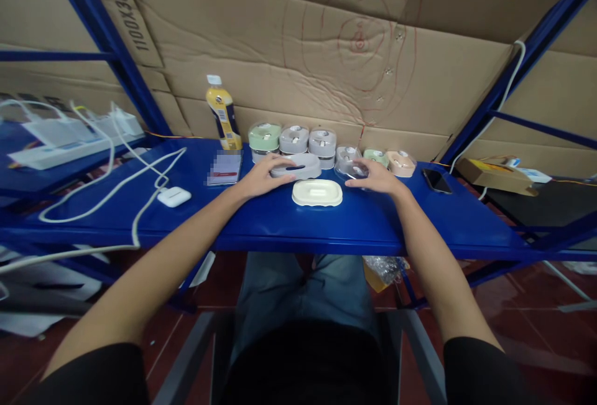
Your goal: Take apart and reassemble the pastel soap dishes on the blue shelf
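Observation:
My left hand grips the left end of a grey oval plastic piece that has a dark slot in it, thumb in front and fingers behind. A cream oval tray with a raised centre rests on the blue table, just in front of that piece and between my hands. On the right, my right hand is curled around a clear plastic cover, which lies beside the cream tray. The far fingers of this hand are partly hidden.
Along the cardboard wall stand a green box, several grey and pastel lidded boxes and a yellow bottle. A notepad, white earbud case and loose cable lie left; a phone lies right.

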`<state>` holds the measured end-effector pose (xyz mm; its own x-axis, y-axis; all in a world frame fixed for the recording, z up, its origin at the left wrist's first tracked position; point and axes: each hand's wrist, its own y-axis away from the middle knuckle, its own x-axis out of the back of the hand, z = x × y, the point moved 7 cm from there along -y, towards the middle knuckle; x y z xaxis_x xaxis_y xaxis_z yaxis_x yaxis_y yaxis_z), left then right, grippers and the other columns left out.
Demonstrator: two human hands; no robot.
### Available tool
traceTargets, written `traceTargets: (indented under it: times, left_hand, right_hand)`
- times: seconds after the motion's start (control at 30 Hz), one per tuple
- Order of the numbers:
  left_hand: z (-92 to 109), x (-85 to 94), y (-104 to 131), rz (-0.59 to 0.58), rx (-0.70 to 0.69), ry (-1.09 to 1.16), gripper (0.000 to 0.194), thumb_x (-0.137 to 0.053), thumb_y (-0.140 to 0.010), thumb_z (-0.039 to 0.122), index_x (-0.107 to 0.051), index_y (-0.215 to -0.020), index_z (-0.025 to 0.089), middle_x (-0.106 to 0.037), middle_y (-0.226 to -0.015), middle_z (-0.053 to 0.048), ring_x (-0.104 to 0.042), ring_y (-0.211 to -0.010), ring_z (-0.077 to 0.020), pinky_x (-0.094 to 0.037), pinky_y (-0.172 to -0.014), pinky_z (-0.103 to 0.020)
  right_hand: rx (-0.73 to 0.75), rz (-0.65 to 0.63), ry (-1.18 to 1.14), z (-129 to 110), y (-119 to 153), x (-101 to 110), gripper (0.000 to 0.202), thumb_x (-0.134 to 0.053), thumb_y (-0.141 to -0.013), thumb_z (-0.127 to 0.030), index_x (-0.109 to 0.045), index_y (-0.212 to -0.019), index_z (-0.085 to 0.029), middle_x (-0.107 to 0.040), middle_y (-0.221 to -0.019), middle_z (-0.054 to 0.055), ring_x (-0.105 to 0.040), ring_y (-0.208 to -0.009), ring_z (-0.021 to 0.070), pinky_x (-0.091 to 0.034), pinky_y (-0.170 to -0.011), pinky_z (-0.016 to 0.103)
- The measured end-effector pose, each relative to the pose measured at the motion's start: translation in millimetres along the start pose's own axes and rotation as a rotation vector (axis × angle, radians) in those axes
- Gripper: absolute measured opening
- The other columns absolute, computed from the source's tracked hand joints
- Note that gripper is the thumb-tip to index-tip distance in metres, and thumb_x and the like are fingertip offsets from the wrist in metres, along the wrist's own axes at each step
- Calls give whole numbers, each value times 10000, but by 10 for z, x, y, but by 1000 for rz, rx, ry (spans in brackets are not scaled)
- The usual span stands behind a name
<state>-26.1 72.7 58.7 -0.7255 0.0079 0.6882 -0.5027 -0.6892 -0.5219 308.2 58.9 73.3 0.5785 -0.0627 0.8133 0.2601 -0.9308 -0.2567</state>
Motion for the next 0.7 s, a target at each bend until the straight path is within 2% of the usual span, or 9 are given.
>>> traceTargets:
  times: [0.1, 0.17, 0.23, 0.33, 0.47, 0.57, 0.7]
  left_hand:
    - [268, -180, -8, -23, -73, 45, 803, -734, -935, 735, -627, -1532, 208, -638, -1575, -166, -594, -1472, -379, -419, -1299, -577]
    - [383, -340, -14, -57, -77, 52, 936, -784, -896, 722, -521, -1618, 187, -551, -1678, -197, -532, -1549, -410, -400, -1319, -572]
    - [434, -468, -19, -80, -59, 58, 1065, -836, -844, 710, -436, -1662, 159, -492, -1719, -235, -502, -1575, -443, -406, -1317, -582]
    - [435, -571, -19, -100, -34, 88, 1177, -879, -790, 693, -359, -1683, 129, -487, -1704, -277, -523, -1553, -473, -437, -1288, -616]
    - [362, -608, -9, -103, 3, 119, 1231, -902, -757, 690, -323, -1694, 140, -509, -1679, -289, -540, -1536, -486, -455, -1262, -648]
    - [304, -636, 3, -105, 33, 135, 1283, -939, -711, 679, -309, -1707, 173, -531, -1663, -278, -539, -1536, -499, -459, -1251, -667]
    - [253, -670, 17, -110, 71, 143, 1350, -974, -661, 671, -290, -1710, 169, -577, -1617, -284, -571, -1504, -509, -477, -1224, -685]
  right_hand:
    - [110, 128, -68, -157, 20, 75, 916, -901, -780, -627, -656, -1582, -260, -666, -1601, 152, -632, -1465, 449, -485, -1254, 684]
    - [226, 106, -126, -318, 32, 29, 890, -918, -775, -614, -675, -1565, -283, -659, -1616, 124, -613, -1496, 420, -454, -1293, 645]
    - [322, 28, -150, -484, 36, -89, 887, -944, -752, -608, -698, -1540, -285, -682, -1589, 111, -626, -1486, 398, -452, -1301, 610]
    - [395, -58, -112, -679, 20, -314, 909, -973, -711, -616, -719, -1514, -275, -739, -1495, 115, -683, -1398, 394, -492, -1255, 614]
    - [406, -77, -55, -790, -23, -538, 961, -978, -692, -641, -701, -1534, -269, -750, -1426, 127, -703, -1324, 394, -529, -1198, 622]
    - [397, -88, -26, -789, -32, -620, 1006, -967, -698, -661, -676, -1562, -237, -733, -1416, 150, -691, -1328, 396, -521, -1200, 611]
    - [392, -98, 3, -778, -22, -658, 1007, -943, -725, -667, -646, -1592, -250, -705, -1440, 148, -670, -1350, 405, -502, -1206, 616]
